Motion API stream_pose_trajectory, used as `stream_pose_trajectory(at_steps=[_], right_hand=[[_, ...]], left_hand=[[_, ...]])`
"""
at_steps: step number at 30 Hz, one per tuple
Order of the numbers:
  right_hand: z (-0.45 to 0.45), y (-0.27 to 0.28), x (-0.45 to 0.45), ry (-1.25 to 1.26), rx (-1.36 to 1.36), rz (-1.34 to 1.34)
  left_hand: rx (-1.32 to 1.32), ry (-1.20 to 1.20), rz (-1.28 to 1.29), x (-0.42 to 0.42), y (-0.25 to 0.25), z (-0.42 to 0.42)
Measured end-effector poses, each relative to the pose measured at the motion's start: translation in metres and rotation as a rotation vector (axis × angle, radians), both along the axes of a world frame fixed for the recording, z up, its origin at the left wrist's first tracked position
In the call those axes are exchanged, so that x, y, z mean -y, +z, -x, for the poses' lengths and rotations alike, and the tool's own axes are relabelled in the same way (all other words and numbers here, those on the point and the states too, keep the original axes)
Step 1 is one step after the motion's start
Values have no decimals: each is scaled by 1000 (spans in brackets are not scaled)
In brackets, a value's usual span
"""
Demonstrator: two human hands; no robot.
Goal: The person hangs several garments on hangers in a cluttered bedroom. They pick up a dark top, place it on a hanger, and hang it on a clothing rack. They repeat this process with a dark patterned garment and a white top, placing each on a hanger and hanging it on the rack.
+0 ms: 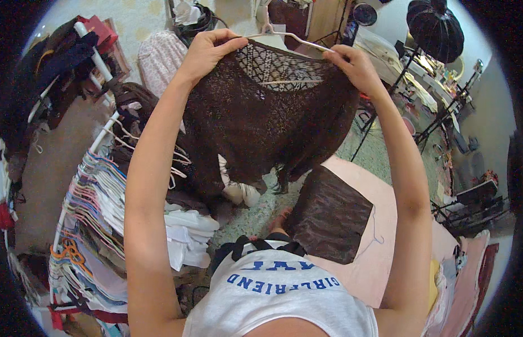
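A dark brown lace or openwork top (pixel 265 113) hangs spread in front of me on a pale wire hanger (pixel 303 41). My left hand (pixel 213 52) pinches its left shoulder between thumb and fingers. At the opposite shoulder, my right hand (pixel 352 65) grips the cloth and the end of the hanger. Light shows through the mesh around the neckline. Below it, a dark brown sheer fabric piece (pixel 333 215) lies flat on a pale pink surface (pixel 371 269), with a thin wire hanger (pixel 376 239) beside its right edge.
A white clothes rack (pixel 103 135) at the left holds many garments on coloured hangers. Light patterned cloth (pixel 160 59) hangs at the back wall. At the right stand a black softbox (pixel 436 31), tripods and a cluttered table. Pink cloth (pixel 466 278) hangs at lower right.
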State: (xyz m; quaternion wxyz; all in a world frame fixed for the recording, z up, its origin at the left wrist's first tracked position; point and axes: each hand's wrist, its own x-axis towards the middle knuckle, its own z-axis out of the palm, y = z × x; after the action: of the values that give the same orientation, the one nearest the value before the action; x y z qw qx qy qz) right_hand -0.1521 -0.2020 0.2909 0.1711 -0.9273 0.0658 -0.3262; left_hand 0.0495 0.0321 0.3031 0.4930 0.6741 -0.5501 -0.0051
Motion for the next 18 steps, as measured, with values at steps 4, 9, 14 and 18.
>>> stream_pose_trajectory(at_steps=[4, 9, 14, 18], right_hand=[[4, 3, 38, -68, 141, -90], [20, 12, 87, -24, 184, -137], [30, 10, 93, -133, 91, -156], [35, 5, 103, -208, 59, -120]], left_hand=[[97, -80, -64, -12, -7, -50], [-59, 115, -370, -45, -57, -80], [-405, 114, -51, -57, -55, -76], [-474, 136, 28, -55, -36, -54]])
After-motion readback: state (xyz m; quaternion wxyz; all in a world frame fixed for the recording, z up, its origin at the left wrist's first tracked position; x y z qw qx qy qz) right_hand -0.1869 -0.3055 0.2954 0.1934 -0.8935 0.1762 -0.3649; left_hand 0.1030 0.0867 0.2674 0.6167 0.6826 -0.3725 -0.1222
